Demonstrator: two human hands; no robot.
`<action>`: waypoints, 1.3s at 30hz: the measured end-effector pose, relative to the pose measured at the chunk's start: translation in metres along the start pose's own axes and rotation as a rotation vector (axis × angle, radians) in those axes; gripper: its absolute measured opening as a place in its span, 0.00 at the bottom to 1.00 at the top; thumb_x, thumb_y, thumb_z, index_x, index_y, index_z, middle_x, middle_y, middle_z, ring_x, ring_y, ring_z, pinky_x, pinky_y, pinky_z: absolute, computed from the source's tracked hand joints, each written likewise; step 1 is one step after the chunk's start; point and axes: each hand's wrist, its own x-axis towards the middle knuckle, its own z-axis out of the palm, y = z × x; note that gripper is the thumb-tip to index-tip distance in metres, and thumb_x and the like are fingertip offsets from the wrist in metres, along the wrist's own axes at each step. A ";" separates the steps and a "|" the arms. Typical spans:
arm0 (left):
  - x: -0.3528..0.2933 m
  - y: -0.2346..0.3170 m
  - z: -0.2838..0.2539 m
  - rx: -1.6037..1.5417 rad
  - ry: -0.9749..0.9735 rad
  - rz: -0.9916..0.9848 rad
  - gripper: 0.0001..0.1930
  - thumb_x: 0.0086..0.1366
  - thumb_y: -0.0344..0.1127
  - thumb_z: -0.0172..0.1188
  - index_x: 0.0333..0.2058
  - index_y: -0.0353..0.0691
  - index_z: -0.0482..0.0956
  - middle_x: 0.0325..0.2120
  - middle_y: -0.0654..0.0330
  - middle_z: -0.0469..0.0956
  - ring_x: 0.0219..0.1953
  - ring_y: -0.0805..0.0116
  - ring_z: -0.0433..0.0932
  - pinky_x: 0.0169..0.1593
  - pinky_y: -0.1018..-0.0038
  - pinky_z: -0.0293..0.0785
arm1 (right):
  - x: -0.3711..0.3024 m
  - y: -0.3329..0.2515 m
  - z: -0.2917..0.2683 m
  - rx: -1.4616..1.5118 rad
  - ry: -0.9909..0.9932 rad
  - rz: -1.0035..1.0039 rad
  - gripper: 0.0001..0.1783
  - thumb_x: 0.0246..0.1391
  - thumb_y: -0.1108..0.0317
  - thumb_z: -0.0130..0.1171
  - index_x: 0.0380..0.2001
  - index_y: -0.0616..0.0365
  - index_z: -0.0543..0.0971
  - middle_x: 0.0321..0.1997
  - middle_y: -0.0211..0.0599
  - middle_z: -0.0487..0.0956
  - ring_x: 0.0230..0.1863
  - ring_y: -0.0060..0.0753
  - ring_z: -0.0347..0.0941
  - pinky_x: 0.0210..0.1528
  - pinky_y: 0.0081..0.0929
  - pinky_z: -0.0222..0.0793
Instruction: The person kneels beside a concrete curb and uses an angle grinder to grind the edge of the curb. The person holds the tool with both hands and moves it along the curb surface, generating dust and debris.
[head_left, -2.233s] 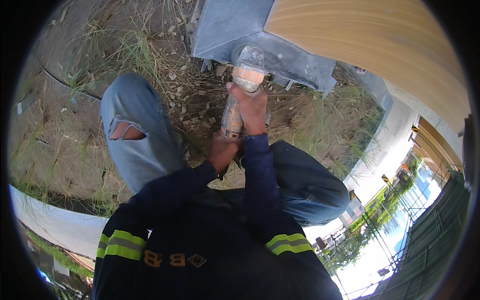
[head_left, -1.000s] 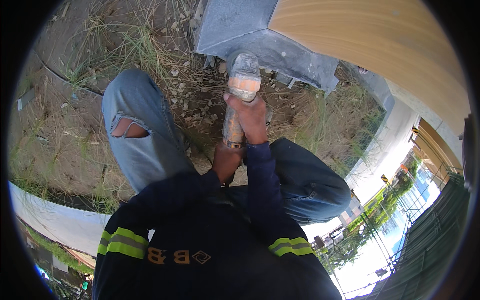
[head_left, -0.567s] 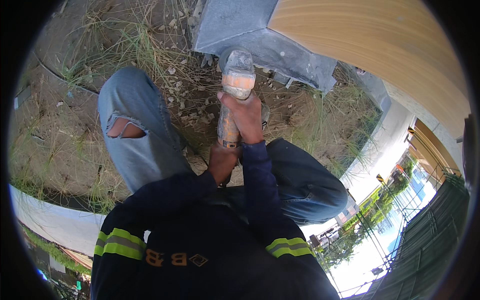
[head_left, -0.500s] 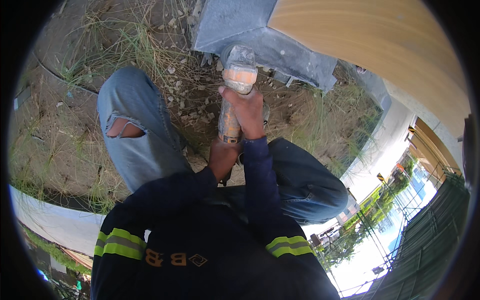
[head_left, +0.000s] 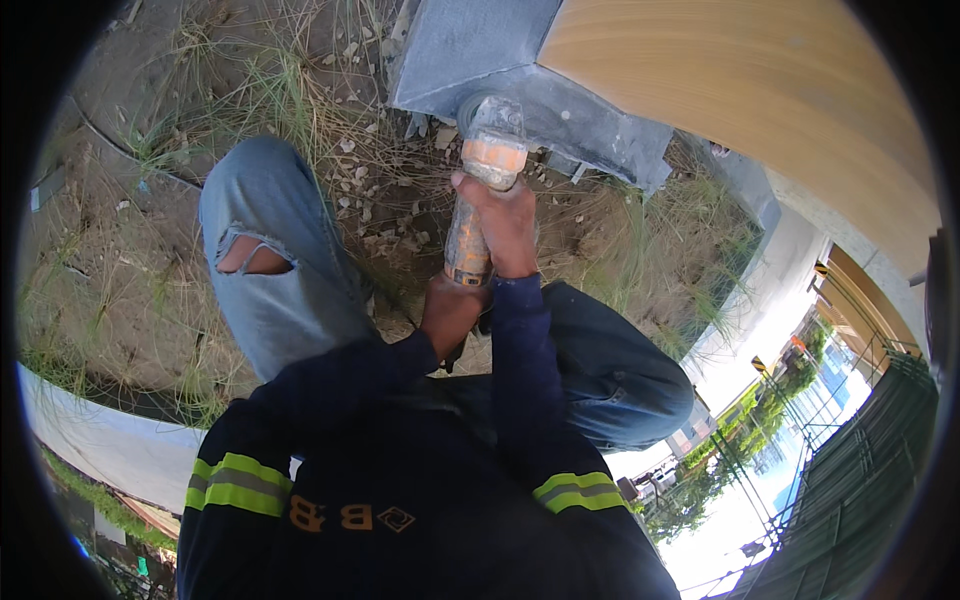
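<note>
I hold an orange and grey angle grinder (head_left: 484, 168) with both hands. My right hand (head_left: 505, 225) grips its body just behind the grey head. My left hand (head_left: 450, 312) grips the rear end of the handle, lower down. The grinder's head sits against the lower edge of a grey stone slab (head_left: 520, 85) at ground level. My knees, in blue jeans, are on either side; the left one (head_left: 275, 270) has a tear.
A tan wooden panel (head_left: 740, 110) rises above the grey slab. Dry grass, soil and stone chips (head_left: 360, 190) cover the ground around the grinder. A white sheet (head_left: 100, 440) lies at the lower left, and a green fence (head_left: 860, 480) stands at the right.
The grinder's head has shifted slightly up and down along the slab's edge, with both hands staying on the tool. My knees have stayed put.
</note>
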 end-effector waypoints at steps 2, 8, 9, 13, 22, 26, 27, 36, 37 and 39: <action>-0.008 -0.005 0.000 -0.068 0.051 -0.007 0.11 0.60 0.25 0.67 0.41 0.31 0.80 0.33 0.60 0.83 0.30 0.74 0.80 0.34 0.74 0.75 | -0.007 0.002 0.002 -0.021 -0.006 -0.003 0.24 0.50 0.64 0.76 0.47 0.64 0.82 0.41 0.35 0.85 0.39 0.25 0.80 0.43 0.27 0.75; 0.005 -0.001 0.000 -0.133 0.045 0.125 0.12 0.59 0.26 0.67 0.41 0.31 0.80 0.32 0.60 0.83 0.31 0.75 0.80 0.34 0.73 0.75 | 0.009 0.005 0.005 0.042 -0.020 -0.074 0.21 0.51 0.65 0.74 0.45 0.64 0.83 0.39 0.33 0.84 0.37 0.23 0.79 0.41 0.26 0.75; 0.008 0.003 0.002 -0.134 0.034 0.128 0.12 0.59 0.26 0.68 0.41 0.31 0.80 0.33 0.60 0.83 0.31 0.75 0.80 0.35 0.73 0.75 | 0.012 -0.001 0.001 0.071 -0.019 -0.062 0.20 0.51 0.66 0.74 0.45 0.65 0.83 0.39 0.33 0.84 0.37 0.23 0.79 0.41 0.26 0.75; 0.009 0.001 0.009 -0.067 0.018 0.139 0.11 0.60 0.35 0.70 0.37 0.35 0.81 0.24 0.65 0.79 0.22 0.78 0.73 0.26 0.72 0.67 | 0.008 -0.002 -0.010 0.100 0.041 -0.064 0.18 0.51 0.67 0.73 0.43 0.65 0.83 0.37 0.35 0.85 0.35 0.24 0.80 0.40 0.27 0.75; 0.013 0.004 0.003 -0.121 0.034 0.143 0.09 0.60 0.28 0.68 0.39 0.33 0.81 0.28 0.63 0.81 0.27 0.77 0.77 0.31 0.73 0.72 | 0.019 0.001 0.000 0.091 -0.010 -0.101 0.20 0.51 0.66 0.74 0.45 0.64 0.83 0.39 0.32 0.84 0.37 0.23 0.78 0.42 0.26 0.74; 0.021 -0.002 0.005 -0.016 0.045 0.148 0.11 0.60 0.33 0.70 0.38 0.34 0.81 0.24 0.64 0.79 0.22 0.77 0.74 0.26 0.72 0.68 | 0.018 -0.003 -0.009 0.098 0.065 -0.046 0.18 0.52 0.67 0.74 0.44 0.64 0.84 0.38 0.32 0.84 0.36 0.23 0.78 0.41 0.26 0.74; 0.018 -0.002 0.009 0.025 0.035 0.118 0.11 0.60 0.33 0.70 0.38 0.34 0.81 0.24 0.65 0.79 0.22 0.77 0.74 0.26 0.72 0.68 | 0.014 -0.001 -0.014 0.082 0.067 -0.057 0.19 0.52 0.67 0.74 0.44 0.64 0.84 0.38 0.32 0.84 0.36 0.23 0.78 0.41 0.26 0.74; 0.025 0.009 0.003 -0.052 0.023 0.179 0.11 0.59 0.34 0.71 0.36 0.34 0.82 0.25 0.64 0.80 0.24 0.79 0.75 0.27 0.72 0.69 | 0.028 -0.003 -0.004 0.129 0.032 -0.089 0.19 0.52 0.67 0.74 0.46 0.64 0.83 0.40 0.32 0.84 0.38 0.22 0.78 0.42 0.25 0.74; 0.027 0.010 0.005 -0.019 0.014 0.167 0.11 0.59 0.34 0.70 0.36 0.34 0.82 0.25 0.64 0.80 0.24 0.79 0.75 0.27 0.72 0.69 | 0.030 -0.009 -0.009 0.157 0.037 -0.076 0.19 0.52 0.67 0.74 0.46 0.64 0.83 0.40 0.32 0.84 0.38 0.22 0.78 0.42 0.26 0.74; 0.034 0.007 0.009 0.048 -0.003 0.147 0.10 0.60 0.33 0.70 0.36 0.34 0.82 0.26 0.63 0.81 0.24 0.78 0.76 0.28 0.73 0.70 | 0.029 -0.005 -0.014 0.160 0.062 -0.070 0.20 0.52 0.66 0.73 0.47 0.64 0.83 0.41 0.32 0.84 0.38 0.23 0.79 0.43 0.26 0.74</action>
